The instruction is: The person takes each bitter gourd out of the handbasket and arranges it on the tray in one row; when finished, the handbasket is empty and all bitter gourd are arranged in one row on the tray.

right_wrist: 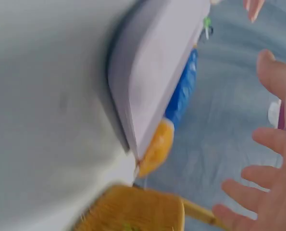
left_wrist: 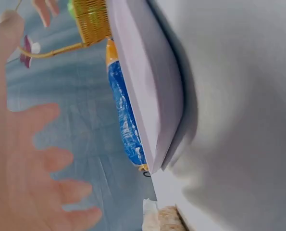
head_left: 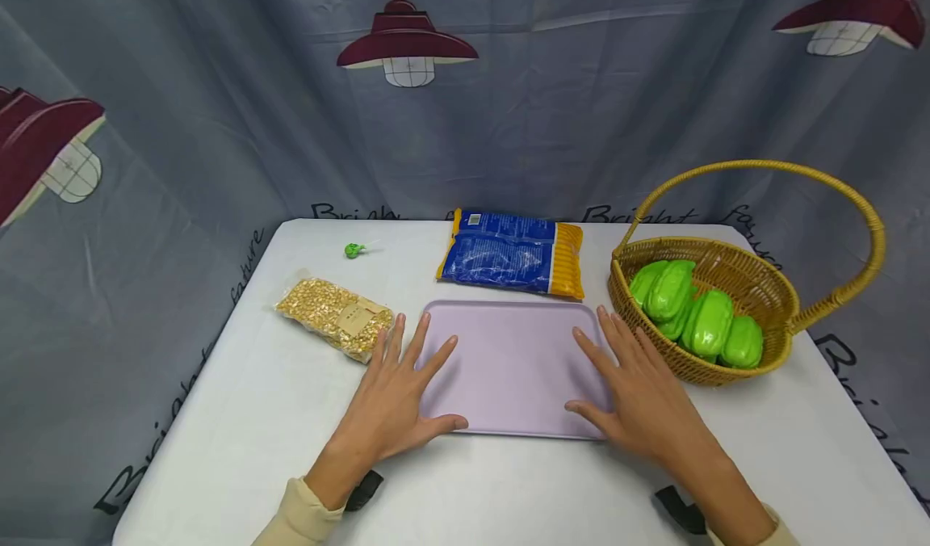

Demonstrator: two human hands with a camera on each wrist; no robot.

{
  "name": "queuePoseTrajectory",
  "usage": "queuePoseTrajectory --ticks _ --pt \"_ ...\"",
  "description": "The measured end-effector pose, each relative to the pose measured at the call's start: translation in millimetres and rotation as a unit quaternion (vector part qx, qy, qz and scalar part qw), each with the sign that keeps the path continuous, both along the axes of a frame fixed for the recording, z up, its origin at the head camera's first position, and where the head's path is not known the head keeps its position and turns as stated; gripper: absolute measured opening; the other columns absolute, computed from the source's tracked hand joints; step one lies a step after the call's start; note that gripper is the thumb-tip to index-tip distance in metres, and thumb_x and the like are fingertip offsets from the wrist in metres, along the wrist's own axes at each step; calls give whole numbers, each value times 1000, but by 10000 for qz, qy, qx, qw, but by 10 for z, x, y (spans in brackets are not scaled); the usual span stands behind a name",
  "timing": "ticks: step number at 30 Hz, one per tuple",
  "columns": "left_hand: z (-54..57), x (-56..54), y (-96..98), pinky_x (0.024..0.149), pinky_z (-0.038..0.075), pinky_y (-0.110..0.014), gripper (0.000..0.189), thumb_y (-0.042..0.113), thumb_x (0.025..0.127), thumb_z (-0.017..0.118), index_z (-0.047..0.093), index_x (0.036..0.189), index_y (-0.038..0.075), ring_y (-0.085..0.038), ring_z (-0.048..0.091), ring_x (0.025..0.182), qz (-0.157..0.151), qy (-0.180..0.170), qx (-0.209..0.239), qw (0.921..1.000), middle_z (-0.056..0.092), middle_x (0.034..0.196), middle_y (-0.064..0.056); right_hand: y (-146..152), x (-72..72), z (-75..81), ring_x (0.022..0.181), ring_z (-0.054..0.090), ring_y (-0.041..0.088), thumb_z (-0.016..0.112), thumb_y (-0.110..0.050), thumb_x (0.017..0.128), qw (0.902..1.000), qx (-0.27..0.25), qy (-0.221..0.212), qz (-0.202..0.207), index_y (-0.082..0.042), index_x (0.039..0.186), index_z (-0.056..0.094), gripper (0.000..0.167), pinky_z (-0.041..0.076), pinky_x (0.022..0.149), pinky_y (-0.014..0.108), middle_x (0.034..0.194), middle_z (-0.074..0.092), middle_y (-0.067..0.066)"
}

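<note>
A shallow pale-purple tray (head_left: 512, 368) lies on the white table in the head view. My left hand (head_left: 395, 405) hovers by its left side, fingers straight and spread, holding nothing. On the right side, my right hand (head_left: 639, 401) is spread in the same way, with nothing in its grasp. Both wrist views show the left hand's fingers (left_wrist: 61, 187) and the right hand's fingers (right_wrist: 248, 192) raised above the tray's level, apart from it. A clear bag of yellow grains (head_left: 336, 317) lies just beyond the left fingertips. Near the right hand stands a wicker basket (head_left: 773, 287).
Glossy green ridged pieces (head_left: 708, 324), resembling star fruit, sit in the basket, whose tall handle (head_left: 756, 165) arches rightward. Behind the tray lies a blue and yellow packet (head_left: 501, 251). A green lollipop (head_left: 353, 250) lies at the back left. A grey printed curtain (head_left: 523, 126) hangs behind the table.
</note>
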State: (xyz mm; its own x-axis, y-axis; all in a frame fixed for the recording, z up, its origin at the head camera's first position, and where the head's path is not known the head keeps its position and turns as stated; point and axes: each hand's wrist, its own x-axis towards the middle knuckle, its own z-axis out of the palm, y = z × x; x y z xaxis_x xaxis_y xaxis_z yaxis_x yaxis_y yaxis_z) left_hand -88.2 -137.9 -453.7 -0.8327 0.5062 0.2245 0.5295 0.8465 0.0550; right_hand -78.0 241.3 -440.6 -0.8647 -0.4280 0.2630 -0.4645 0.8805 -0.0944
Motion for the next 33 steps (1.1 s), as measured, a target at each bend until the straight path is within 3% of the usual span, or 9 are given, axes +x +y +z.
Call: queuePoseTrajectory --ticks 3,7,10,15,20,24,29,33 --pt "26 21 -48 129 28 -65 96 85 93 55 34 170 31 -45 23 162 -196 -156 438 9987 16 180 -14 121 -32 129 149 45 49 85 -52 88 9994 -262 182 -128 -18 166 44 94 43 116 70 176 26 19" --pt "18 44 -115 122 45 -56 86 67 96 70 42 167 26 -35 47 153 -470 -44 1064 9932 30 176 -10 331 -96 294 130 58 53 91 -36 84 9964 -475 543 -447 -14 158 53 87 55 93 72 166 44 22" --pt "-7 65 -166 109 57 -50 80 56 95 78 49 162 24 -31 60 139 -501 1 1392 9890 38 173 -7 533 -154 366 119 61 54 91 -33 85 9931 -511 633 -844 -9 155 56 81 58 76 70 158 50 26" --pt "-97 115 -270 82 65 -46 74 51 92 84 58 156 26 -27 69 123 -154 -279 1517 9879 45 169 -6 884 -246 348 108 60 58 83 -29 93 9829 -739 299 -1659 -2 152 55 71 53 52 65 146 51 36" --pt "-175 145 -345 84 65 -46 67 49 92 85 64 150 24 -25 70 119 0 -829 1442 9861 51 164 -8 1125 -314 251 101 57 64 80 -31 95 9738 -825 29 -2120 4 150 53 71 50 57 71 139 49 42" --pt "-206 153 -400 95 63 -49 63 45 93 85 65 149 24 -27 64 133 36 -1202 1375 9832 51 163 -7 1200 -363 201 99 56 69 78 -35 97 9722 -900 -132 -2159 7 151 50 75 49 66 77 140 46 45" --pt "-226 136 -457 106 59 -49 61 41 93 86 67 146 22 -26 59 142 -81 -1286 1313 9829 51 163 -7 1213 -424 191 115 47 73 74 -41 100 9689 -1088 -551 -2151 10 156 40 82 44 82 86 144 37 50" --pt "-221 112 -470 111 56 -49 60 43 93 85 68 145 21 -27 58 143 -173 -1252 1285 9836 53 162 -5 1196 -451 178 122 43 72 75 -32 99 9687 -1283 -521 -2059 13 155 39 80 42 88 89 143 37 53"
